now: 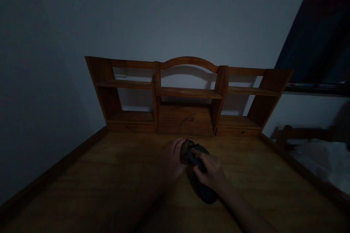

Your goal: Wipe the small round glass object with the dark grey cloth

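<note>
The scene is dim, and the held things show mostly as dark shapes. Over the desk top, my left hand point(175, 156) curls round the left side of a small dark brown thing point(185, 153) with thin lines like a frame or mesh; I cannot tell its kind. My right hand point(209, 169) is closed, its thumb and fingers pinching a dark grey strip or flap beside the brown thing. Beneath that hand lies a long, rounded black thing point(206, 191), shaped like a case or a shoe, slanting down to the right. Whether these parts join is hidden by my fingers.
A wooden desk point(109, 174) with raised side edges spreads under my hands. Along its back stands a low wooden shelf unit point(188, 93) with several compartments. A white wall point(169, 14) rises behind, a dark window point(319, 36) is at right, and pale bedding point(325, 160) lies beyond the desk.
</note>
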{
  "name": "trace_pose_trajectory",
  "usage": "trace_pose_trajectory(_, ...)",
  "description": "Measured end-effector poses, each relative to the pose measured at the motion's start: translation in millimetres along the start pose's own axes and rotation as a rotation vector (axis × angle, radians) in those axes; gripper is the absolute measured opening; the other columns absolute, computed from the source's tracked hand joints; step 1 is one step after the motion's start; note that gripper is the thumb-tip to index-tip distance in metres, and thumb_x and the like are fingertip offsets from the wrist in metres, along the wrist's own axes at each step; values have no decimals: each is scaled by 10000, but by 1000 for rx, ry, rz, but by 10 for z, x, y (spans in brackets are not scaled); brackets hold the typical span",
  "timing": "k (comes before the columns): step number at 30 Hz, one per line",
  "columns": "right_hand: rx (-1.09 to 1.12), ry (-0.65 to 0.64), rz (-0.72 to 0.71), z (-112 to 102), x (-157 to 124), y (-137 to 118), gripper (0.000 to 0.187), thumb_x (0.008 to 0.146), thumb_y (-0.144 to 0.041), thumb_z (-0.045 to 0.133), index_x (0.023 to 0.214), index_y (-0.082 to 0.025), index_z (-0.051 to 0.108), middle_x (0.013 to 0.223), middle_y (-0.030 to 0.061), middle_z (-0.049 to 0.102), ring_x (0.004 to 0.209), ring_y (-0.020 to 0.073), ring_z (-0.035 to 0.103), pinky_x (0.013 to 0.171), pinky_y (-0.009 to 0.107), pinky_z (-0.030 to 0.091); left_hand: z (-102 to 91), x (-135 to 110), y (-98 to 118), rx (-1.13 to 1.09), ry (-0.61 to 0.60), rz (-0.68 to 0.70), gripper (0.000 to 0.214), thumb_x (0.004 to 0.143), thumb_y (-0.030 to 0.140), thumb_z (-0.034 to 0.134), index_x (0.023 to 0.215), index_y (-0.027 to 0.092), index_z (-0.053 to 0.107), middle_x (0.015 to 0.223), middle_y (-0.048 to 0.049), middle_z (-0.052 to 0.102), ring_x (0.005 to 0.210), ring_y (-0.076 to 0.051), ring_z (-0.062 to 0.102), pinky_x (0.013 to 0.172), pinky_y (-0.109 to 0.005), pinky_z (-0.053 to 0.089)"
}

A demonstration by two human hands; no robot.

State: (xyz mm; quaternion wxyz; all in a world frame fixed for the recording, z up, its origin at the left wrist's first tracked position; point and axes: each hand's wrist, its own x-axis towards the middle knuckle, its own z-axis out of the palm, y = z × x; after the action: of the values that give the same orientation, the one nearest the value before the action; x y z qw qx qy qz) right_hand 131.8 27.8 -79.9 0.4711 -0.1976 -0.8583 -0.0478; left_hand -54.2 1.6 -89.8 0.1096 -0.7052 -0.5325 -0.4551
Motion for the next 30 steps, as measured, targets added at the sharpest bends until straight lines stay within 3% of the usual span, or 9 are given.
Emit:
trace_pose_trajectory(7, 96, -40, 126, 47, -10, 64, 186, 841, -188, 568, 1020, -219, 526, 1087, 78, 708, 862, 219, 711, 740, 328, 587, -10, 28, -18, -25, -9, -64, 666, 727, 224, 691, 1327, 172, 406, 1305, -120, 523, 1203, -265, 515, 1038, -443, 444)
trace_pose_trajectory(10, 107, -5, 154, 83, -27, 87, 94, 882, -214, 567, 974, -218, 552, 941, 60, 729, 722, 197, 713, 644, 291, 585, -17, 42, -6, -53, -18, -101, 654, 717, 203, 690, 1312, 188, 420, 1293, -112, 531, 1190, -267, 523, 1023, -453, 453)
trace_pose_trajectory(13, 78, 66, 120, 93, -26, 77, 129, 885, -211, 570, 1009, -209, 608, 857, 50, 732, 671, 191, 709, 618, 279, 585, -30, 49, 23, -71, -32, -110, 619, 734, 174, 666, 1305, 187, 425, 1294, -109, 528, 1199, -258, 514, 1042, -447, 435)
trace_pose_trajectory(21, 168, 14, 90, 32, 37, 50, 427, 871, -146, 551, 1295, -195, 544, 1197, 99, 672, 1040, 217, 673, 901, 341, 564, -29, 43, 41, -91, -47, -119, 578, 768, 201, 655, 1303, 182, 436, 1285, -115, 531, 1185, -266, 520, 1037, -450, 437)
trace_pose_trajectory(30, 275, -210, 107, -43, 133, -85, 485, 825, -125, 535, 1304, -195, 492, 1271, 115, 592, 1215, 254, 536, 1025, 437, 472, 6, 7, -19, -22, 69, -25, 588, 806, 210, 616, 1345, 185, 385, 1312, -120, 512, 1215, -250, 509, 1038, -430, 446)
